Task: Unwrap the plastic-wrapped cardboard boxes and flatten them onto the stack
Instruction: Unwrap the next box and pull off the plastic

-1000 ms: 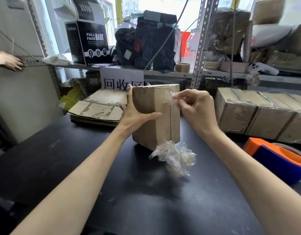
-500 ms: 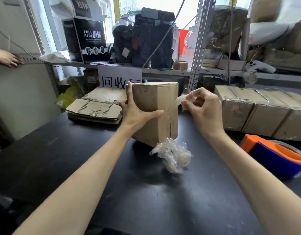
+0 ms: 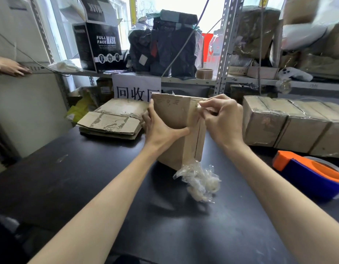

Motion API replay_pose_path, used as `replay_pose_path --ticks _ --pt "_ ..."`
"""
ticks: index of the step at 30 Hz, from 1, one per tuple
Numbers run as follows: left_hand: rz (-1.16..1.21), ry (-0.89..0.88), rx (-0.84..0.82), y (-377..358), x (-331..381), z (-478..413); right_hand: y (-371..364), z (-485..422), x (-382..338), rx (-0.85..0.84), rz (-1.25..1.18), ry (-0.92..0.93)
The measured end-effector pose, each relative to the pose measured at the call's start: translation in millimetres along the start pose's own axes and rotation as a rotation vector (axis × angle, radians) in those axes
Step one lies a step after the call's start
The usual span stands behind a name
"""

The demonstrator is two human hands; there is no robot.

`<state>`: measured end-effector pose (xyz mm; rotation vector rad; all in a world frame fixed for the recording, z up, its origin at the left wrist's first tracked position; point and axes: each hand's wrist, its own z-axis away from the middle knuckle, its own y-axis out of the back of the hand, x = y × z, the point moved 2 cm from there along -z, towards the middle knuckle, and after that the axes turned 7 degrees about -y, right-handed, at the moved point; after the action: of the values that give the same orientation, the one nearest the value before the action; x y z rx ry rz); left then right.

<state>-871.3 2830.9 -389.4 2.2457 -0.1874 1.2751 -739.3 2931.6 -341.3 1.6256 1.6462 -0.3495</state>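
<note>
Black counter [image 3: 69,183] w/ a row of wrapped boxes [image 3: 290,128] on the right, flattened stack [image 3: 111,124] back left. Box [image 3: 174,115] stands tilted mid-counter, btwn my hands. Left hand [image 3: 159,128] clasps its left side, thumb across the front. Right hand [image 3: 224,121] pinches a plastic strip [image 3: 198,106] at the top right edge (fingers curled tight). Crumpled plastic wad [image 3: 201,180] sits at the box's bottom corner.

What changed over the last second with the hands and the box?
The right hand, which had pulled a clear strip rightward off the cardboard box half a second ago, moved back left to the box's top right corner and pinches the strip there. Unchanged: the left hand grips the box's left side, the crumpled plastic wrap sits at its lower corner, the flattened cardboard stack lies behind.
</note>
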Motion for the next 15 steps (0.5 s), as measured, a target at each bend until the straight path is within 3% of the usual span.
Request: replay_pose_path --ticks 3,7,15 --pt "0.021 0.009 0.008 1.4 -1.4 -0.7 -8.0 0.6 -0.4 -0.027 0.071 0.073" --pt "-0.002 0.021 -0.065 3.0 -4.3 -0.3 -3.4 -5.3 -1.2 -0.089 0.052 0.048" --pt "-0.091 0.020 -0.269 1.3 -11.3 9.7 8.8 -1.8 5.2 -0.040 -0.049 -0.027"
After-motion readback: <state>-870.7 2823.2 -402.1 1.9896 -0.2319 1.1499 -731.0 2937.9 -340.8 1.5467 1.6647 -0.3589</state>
